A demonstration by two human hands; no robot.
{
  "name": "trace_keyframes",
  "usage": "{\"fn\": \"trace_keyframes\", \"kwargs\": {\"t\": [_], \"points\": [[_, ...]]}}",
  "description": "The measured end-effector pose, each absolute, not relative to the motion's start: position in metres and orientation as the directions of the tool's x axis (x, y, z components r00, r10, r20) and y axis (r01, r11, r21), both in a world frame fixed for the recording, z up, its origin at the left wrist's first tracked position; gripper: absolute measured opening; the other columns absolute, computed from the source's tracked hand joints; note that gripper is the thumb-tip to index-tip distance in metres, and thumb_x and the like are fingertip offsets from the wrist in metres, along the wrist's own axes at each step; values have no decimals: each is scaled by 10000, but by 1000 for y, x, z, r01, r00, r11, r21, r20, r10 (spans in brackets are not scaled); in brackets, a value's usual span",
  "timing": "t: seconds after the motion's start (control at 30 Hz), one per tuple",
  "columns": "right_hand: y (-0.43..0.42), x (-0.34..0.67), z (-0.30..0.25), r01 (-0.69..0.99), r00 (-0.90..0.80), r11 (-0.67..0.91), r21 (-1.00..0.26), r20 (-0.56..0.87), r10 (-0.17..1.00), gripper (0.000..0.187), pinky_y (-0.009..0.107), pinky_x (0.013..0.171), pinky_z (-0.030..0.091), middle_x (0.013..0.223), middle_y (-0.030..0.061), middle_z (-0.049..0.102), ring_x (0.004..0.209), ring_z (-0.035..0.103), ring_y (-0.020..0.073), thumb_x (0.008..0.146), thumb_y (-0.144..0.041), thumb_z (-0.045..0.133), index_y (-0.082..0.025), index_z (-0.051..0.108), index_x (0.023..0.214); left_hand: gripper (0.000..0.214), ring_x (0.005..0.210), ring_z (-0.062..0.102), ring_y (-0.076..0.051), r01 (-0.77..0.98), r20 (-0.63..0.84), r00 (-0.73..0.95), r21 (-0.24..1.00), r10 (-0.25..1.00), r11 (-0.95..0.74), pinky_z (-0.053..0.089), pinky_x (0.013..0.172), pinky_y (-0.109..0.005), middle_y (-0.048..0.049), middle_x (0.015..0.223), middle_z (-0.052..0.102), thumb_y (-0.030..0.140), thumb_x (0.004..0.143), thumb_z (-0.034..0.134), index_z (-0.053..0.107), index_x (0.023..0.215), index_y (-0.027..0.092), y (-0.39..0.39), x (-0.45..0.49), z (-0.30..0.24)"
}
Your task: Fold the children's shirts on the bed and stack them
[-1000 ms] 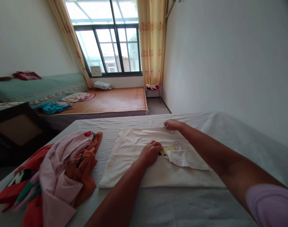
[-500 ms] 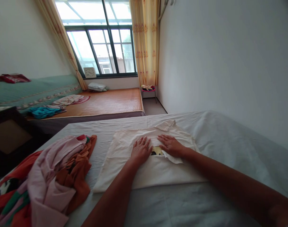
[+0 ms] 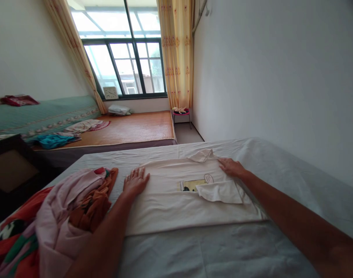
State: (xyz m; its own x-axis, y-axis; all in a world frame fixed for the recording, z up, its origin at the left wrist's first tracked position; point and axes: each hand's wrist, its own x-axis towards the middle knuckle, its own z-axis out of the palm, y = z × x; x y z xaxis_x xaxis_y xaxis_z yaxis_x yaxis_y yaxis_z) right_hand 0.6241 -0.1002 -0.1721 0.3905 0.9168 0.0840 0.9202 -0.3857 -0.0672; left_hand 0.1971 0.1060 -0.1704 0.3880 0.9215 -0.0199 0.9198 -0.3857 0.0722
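Note:
A white T-shirt [image 3: 165,208] lies spread on the pale bed sheet, its lower part folded over and a sleeve flap lying across a yellow printed picture [image 3: 190,185]. The collar is at the far edge, right of the middle. My left hand [image 3: 136,181] rests flat at the shirt's left edge, fingers stretched out. On the right, my right hand [image 3: 231,167] lies at the far right edge beside the collar, palm down with fingers extended. Neither hand grips the cloth.
A heap of pink, orange and red clothes [image 3: 60,216] lies on the sheet [image 3: 223,251] at the left. Beyond stands another bed with a brown mat [image 3: 136,123]. A wall [image 3: 280,77] runs along the right. A dark framed piece of furniture [image 3: 14,166] is at far left.
My hands have moved apart from the shirt's middle, the left to its left edge and the right to its right edge. More of the printed picture and the flap now shows.

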Motion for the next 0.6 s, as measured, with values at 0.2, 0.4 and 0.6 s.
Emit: {"fn": "trace_keyframes", "kwargs": {"t": [0.2,0.4,0.6], "points": [[-44,623,-141,930,367,-365,-43,180,913,491,437,1014,368,1374,95,511,1197,503,248,917,-208,369,-276,406,1402,528,1362,296,-280,915,87,386,93,919,-393,267,1071,-483,-59,1497,341,447,943,233,380,1411,251,122,178,-173],[-12,622,-138,951,299,-279,-133,167,940,482,413,998,387,1385,57,506,1152,551,222,877,-142,422,-320,500,1318,442,1274,409,-232,864,144,461,149,875,-480,366,1025,-375,-34,1420,456,299,917,334,483,1327,225,166,172,-170],[-4,627,-136,910,346,-277,-309,197,917,274,322,882,469,1021,83,715,943,642,217,818,-174,504,-201,711,995,482,1281,401,-237,820,77,557,111,827,-562,375,1008,-376,-24,1420,451,211,888,350,457,1355,263,193,194,-173]]}}
